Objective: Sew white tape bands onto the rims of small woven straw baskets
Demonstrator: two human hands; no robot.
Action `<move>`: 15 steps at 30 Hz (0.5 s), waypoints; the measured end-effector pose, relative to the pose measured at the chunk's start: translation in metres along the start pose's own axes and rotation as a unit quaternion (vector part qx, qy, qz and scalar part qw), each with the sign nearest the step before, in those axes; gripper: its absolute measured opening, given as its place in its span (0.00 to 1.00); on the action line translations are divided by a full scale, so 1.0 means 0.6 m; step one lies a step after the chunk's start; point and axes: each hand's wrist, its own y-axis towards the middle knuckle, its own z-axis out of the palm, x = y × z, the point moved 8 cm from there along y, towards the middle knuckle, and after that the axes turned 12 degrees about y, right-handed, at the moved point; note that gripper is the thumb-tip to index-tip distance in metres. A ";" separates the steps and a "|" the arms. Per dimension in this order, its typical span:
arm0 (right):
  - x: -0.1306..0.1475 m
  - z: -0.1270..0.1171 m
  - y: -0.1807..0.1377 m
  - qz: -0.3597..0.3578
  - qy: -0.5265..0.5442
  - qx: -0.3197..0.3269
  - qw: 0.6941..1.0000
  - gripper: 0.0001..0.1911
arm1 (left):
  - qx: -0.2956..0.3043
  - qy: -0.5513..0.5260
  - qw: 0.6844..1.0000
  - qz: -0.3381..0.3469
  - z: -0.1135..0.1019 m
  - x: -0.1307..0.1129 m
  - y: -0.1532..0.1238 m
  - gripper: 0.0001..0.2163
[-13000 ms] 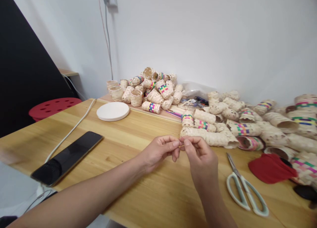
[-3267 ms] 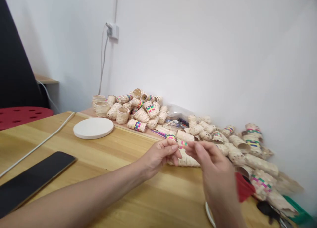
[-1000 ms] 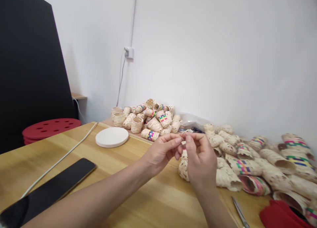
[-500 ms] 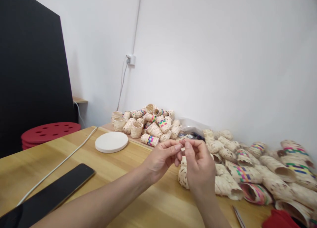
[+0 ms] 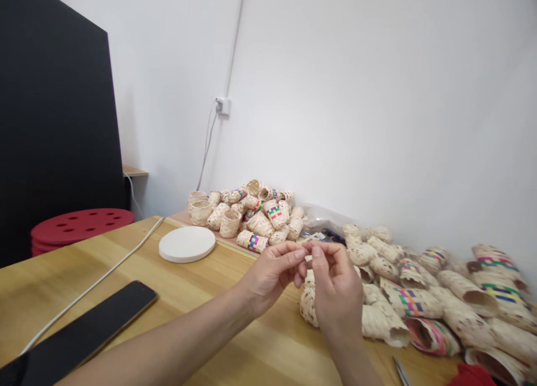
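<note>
My left hand (image 5: 274, 271) and my right hand (image 5: 338, 282) meet above the wooden table (image 5: 235, 341), fingertips pinched close together. Whatever lies between the fingers, if anything, is too small to make out. Behind and to the right of the hands lie many small woven baskets (image 5: 409, 302), some plain and some with coloured bands. One pale woven basket (image 5: 308, 307) sits just behind my right hand, partly hidden by it. A second heap of woven baskets (image 5: 260, 224) rests farther back, against the wall.
A white round disc (image 5: 187, 244) lies left of the hands. Nearer are a black phone (image 5: 84, 330) and a white cable (image 5: 96, 282). At the lower right are a metal tool tip (image 5: 401, 371) and red cloth (image 5: 473, 376). Red stools (image 5: 81, 227) stand beyond the table's left edge.
The view has shifted slightly. Both hands keep the same pinched pose, fingertips together, and the things on the table have not moved.
</note>
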 end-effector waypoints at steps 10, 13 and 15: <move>-0.002 0.003 0.000 0.008 0.016 0.002 1.000 0.12 | -0.002 -0.004 1.000 0.001 0.001 -0.003 -0.001 0.10; -0.002 0.000 -0.001 0.014 0.013 -0.004 1.000 0.13 | -0.003 0.000 1.000 -0.003 0.000 -0.002 0.000 0.11; -0.001 -0.001 -0.001 0.012 0.010 -0.008 1.000 0.13 | -0.002 0.002 1.000 -0.002 -0.001 -0.001 0.000 0.11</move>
